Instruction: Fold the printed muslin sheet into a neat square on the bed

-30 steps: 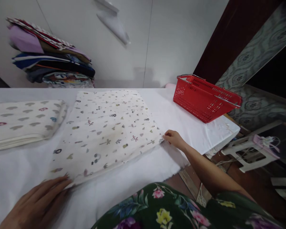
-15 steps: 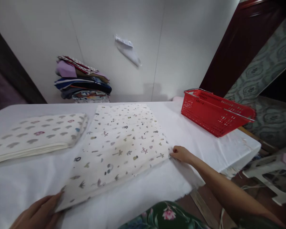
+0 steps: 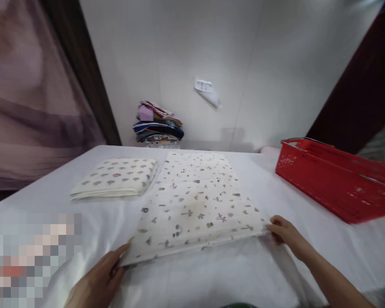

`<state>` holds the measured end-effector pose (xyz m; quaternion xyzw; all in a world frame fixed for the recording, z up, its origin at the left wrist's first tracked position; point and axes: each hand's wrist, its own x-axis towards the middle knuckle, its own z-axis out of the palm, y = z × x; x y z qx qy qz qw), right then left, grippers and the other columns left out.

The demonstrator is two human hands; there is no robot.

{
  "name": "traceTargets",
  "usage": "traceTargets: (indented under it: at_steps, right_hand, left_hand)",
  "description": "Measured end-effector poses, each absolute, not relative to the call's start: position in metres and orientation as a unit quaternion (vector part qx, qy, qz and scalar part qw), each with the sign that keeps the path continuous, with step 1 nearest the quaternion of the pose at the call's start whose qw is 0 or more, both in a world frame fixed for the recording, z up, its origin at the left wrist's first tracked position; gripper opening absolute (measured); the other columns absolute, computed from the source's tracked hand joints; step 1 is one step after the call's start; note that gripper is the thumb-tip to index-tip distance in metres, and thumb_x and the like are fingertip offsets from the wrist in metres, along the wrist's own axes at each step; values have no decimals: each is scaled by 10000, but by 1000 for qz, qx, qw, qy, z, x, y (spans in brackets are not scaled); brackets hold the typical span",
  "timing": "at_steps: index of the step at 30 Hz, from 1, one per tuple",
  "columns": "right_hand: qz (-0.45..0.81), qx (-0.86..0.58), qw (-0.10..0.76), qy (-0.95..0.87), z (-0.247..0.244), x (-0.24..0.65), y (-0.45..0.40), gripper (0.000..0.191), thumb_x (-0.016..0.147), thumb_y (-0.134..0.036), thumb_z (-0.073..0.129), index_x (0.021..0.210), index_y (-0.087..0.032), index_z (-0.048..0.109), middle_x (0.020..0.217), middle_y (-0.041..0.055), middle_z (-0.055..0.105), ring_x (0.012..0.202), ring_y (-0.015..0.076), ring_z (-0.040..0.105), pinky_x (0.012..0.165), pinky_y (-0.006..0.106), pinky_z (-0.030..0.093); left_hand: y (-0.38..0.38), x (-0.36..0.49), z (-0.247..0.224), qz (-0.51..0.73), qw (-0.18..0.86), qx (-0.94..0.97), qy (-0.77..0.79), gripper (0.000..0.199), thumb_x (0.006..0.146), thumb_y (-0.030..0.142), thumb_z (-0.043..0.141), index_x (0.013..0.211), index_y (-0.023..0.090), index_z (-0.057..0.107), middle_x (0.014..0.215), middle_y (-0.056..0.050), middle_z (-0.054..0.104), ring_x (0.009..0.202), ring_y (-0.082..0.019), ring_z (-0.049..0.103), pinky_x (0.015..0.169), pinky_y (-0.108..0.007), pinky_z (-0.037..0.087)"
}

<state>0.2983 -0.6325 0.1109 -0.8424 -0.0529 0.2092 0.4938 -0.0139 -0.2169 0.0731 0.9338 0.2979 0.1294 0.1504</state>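
A long cream cloth (image 3: 195, 205) printed with small plants and figures lies lengthwise on the white-covered table, its near edge slightly raised. My left hand (image 3: 99, 276) pinches the near left corner. At the near right corner, my right hand (image 3: 284, 233) grips the same cloth between thumb and fingers. To the left of it rests a folded cream cloth (image 3: 115, 177) with a grey cloud-like print, untouched by either hand.
A red plastic basket (image 3: 333, 179) with metal handles stands on the right of the table (image 3: 192, 286). Against the back wall is a stack of folded fabrics (image 3: 158, 126). A paper (image 3: 207, 90) hangs on the wall, and a pinkish curtain (image 3: 35, 107) is at left.
The view has turned left, so everything appears shifted right, and the basket is now partly cut off. Both hands keep hold of the printed cloth's near corners.
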Motion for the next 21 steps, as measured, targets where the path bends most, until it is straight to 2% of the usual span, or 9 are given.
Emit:
traceTargets:
  at_steps: [4, 8, 12, 17, 19, 21]
  right_hand:
    - [207, -872, 440, -58, 104, 298, -653, 190, 702, -391, 482, 682, -232, 380, 438, -71, 374, 391, 105, 390, 398, 230, 289]
    - [187, -892, 406, -67, 85, 293, -664, 220, 682, -455, 447, 704, -239, 408, 441, -60, 374, 379, 120, 383, 385, 244, 295]
    - [190, -908, 363, -92, 71, 295, -669, 201, 662, -437, 449, 694, -242, 412, 502, -42, 428, 390, 125, 391, 377, 250, 290]
    - [167, -935, 274, -153, 69, 302, -670, 122, 659, -333, 493, 665, -239, 416, 570, -17, 515, 523, 161, 499, 494, 268, 362]
    - [168, -944, 235, -161, 73, 302, -668, 107, 669, -294, 492, 654, -236, 404, 568, -16, 534, 540, 170, 513, 517, 274, 359]
    - [179, -951, 193, -165, 80, 300, -667, 102, 690, -295, 493, 662, -236, 415, 570, -9, 555, 544, 181, 528, 530, 284, 358]
  left_hand:
    - [-243, -12, 99, 78, 177, 931, 308, 439, 767, 330, 381, 1175, 302, 540, 1129, 18, 628, 932, -196, 633, 734, -276, 516]
    - [-251, -18, 100, 70, 157, 932, 318, 464, 754, 288, 391, 1195, 317, 534, 1156, 24, 616, 962, -199, 623, 774, -287, 502]
    - [-250, -23, 94, 54, 143, 937, 315, 460, 760, 292, 394, 1195, 315, 541, 1159, 29, 617, 976, -199, 620, 782, -284, 502]
    - [-247, -20, 96, 24, 161, 933, 321, 466, 779, 320, 388, 1224, 303, 525, 1195, 17, 596, 1021, -205, 599, 816, -300, 495]
    - [-241, -21, 97, 4, 181, 932, 314, 448, 779, 331, 405, 1205, 312, 542, 1142, 17, 627, 982, -198, 615, 792, -285, 502]
    - [-230, -23, 99, -6, 194, 931, 308, 428, 762, 370, 458, 1172, 324, 570, 960, 21, 687, 830, -183, 652, 692, -255, 517]
